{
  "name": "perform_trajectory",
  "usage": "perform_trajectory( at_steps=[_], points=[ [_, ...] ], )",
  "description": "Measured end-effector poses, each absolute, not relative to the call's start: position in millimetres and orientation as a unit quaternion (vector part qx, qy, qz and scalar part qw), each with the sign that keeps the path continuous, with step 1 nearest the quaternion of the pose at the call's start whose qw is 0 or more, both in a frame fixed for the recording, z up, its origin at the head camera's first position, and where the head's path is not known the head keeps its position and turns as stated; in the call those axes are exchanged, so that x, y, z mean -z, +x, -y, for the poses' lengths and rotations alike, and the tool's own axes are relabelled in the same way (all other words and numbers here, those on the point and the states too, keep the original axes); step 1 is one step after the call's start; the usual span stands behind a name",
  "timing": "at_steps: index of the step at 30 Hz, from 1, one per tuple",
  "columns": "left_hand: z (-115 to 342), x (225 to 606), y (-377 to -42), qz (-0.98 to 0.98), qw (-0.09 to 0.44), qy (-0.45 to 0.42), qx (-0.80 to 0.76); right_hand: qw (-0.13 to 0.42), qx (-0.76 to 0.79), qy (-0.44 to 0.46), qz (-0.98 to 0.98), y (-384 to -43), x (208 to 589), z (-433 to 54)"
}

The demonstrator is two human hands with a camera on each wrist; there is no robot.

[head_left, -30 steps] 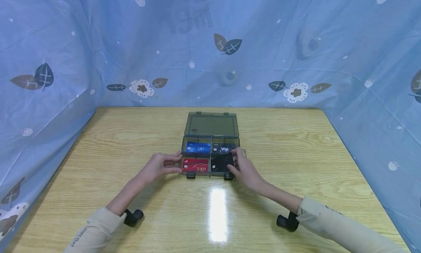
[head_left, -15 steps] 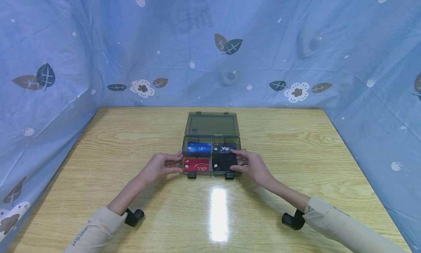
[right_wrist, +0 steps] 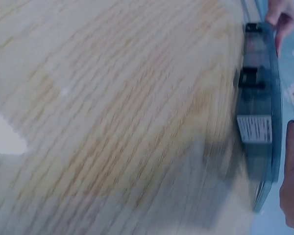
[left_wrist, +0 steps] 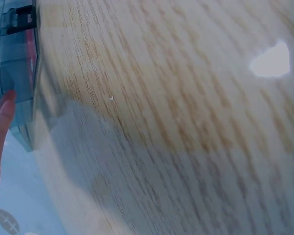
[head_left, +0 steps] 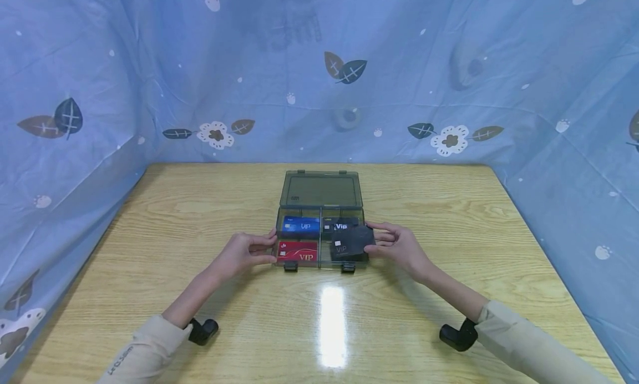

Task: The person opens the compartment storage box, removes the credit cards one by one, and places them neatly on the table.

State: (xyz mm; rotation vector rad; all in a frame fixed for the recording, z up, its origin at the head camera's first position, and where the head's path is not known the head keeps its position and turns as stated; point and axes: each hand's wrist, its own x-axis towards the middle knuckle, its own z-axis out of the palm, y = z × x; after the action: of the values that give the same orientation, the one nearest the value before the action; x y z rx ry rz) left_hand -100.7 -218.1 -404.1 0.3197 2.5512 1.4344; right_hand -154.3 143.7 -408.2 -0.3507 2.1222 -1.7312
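Observation:
A smoky see-through plastic box (head_left: pixel 319 265) stands with its lid (head_left: pixel 321 188) swung back, its lower part split into compartments. My right hand (head_left: pixel 404 251) pinches a black VIP card (head_left: pixel 354 244) by its right edge, above the front right compartment. The card overlaps a dark Vip card (head_left: pixel 329 223) in the back right compartment. A blue VIP card (head_left: pixel 299 225) lies back left, and a red VIP card (head_left: pixel 298 251) front left. My left hand (head_left: pixel 243 249) rests its fairly straight fingers against the box's left side; in the left wrist view these fingers (left_wrist: pixel 5 115) lie along the wall.
The box stands on a wood-grain table (head_left: pixel 199 195). Two black latches (head_left: pixel 291 266) stick out at the box's front. A blue patterned cloth (head_left: pixel 274 67) hangs around the back and sides. A barcode label (right_wrist: pixel 255 129) shows on the box's front in the right wrist view.
My right hand has moved right, and the black card has shifted right and up from the front right compartment. My left hand and the box have hardly moved.

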Motion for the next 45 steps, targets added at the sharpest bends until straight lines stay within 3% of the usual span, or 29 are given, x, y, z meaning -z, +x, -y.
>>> perform_trajectory(
  at_steps=[19, 30, 45],
  points=[
    [222, 406, -98, -0.868, 0.085, 0.107, -0.477, 0.214, 0.728, -0.089, -0.645, -195, 422, -204],
    [223, 408, -100, -0.87, 0.085, 0.104, -0.474, 0.268, 0.728, -0.105, -0.623, -221, 432, -231],
    [220, 408, -103, -0.867, 0.085, 0.126, -0.474, 0.284, 0.745, -0.083, -0.597, -251, 439, -237]
  ],
)
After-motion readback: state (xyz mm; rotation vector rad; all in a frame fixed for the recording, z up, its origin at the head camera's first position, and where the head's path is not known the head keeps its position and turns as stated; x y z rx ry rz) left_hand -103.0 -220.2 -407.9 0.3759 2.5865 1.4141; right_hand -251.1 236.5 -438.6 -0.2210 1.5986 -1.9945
